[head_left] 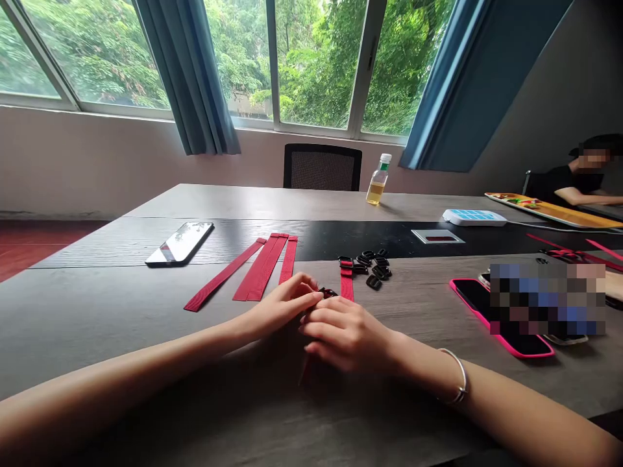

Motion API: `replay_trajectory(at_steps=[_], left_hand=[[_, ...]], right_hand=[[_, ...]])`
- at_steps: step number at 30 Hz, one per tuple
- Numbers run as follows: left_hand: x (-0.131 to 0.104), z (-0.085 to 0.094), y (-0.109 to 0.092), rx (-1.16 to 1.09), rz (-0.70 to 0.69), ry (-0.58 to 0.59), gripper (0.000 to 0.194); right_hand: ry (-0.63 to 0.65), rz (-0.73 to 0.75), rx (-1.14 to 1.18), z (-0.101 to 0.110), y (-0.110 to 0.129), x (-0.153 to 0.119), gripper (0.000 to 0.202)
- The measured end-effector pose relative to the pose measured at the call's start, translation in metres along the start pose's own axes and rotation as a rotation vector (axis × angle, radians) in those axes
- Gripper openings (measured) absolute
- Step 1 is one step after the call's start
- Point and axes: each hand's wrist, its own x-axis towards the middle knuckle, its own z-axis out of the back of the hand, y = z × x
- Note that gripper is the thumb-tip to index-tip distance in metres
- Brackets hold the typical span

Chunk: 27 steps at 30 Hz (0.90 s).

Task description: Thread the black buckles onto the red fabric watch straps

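Observation:
My left hand (285,301) and my right hand (348,331) meet at the middle of the near table, fingers closed. Between their fingertips shows a small black buckle (328,293) with a bit of red webbing. My fingers cover most of it, and a dim red strap end hangs below my right hand. Just beyond lies a red strap (346,285) threaded through a black buckle (346,263). A pile of loose black buckles (380,269) sits to its right. Several flat red straps (260,269) lie beyond my left hand.
A phone (180,244) rests at the left. Towards the back stand a drink bottle (378,181) and a white power strip (473,218). At the right are a pink-edged phone (501,318), more red straps (564,253), an orange tray (549,209) and a seated person (579,181).

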Motion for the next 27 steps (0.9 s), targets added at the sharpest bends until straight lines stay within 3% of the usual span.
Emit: replay_trajectory(at_steps=[4,9,20,27], left_hand=[[-0.004,-0.001,0.002,-0.394,0.178,0.118,0.027],[-0.002,0.000,0.009,-0.525,0.208,0.114,0.025],[-0.002,0.003,0.008,-0.418,0.187,0.234,0.030],[-0.004,-0.001,-0.001,-0.313,0.179,0.192,0.037]], right_hand=[[-0.186,-0.025,0.031,0.007,-0.004,0.001,0.014],[-0.218,-0.153,-0.069,0.007,-0.011,-0.003,0.019],[-0.109,-0.269,-0.121,0.003,-0.016,-0.007,0.011],[0.042,-0.312,-0.209,0.003,-0.017,-0.004,0.020]])
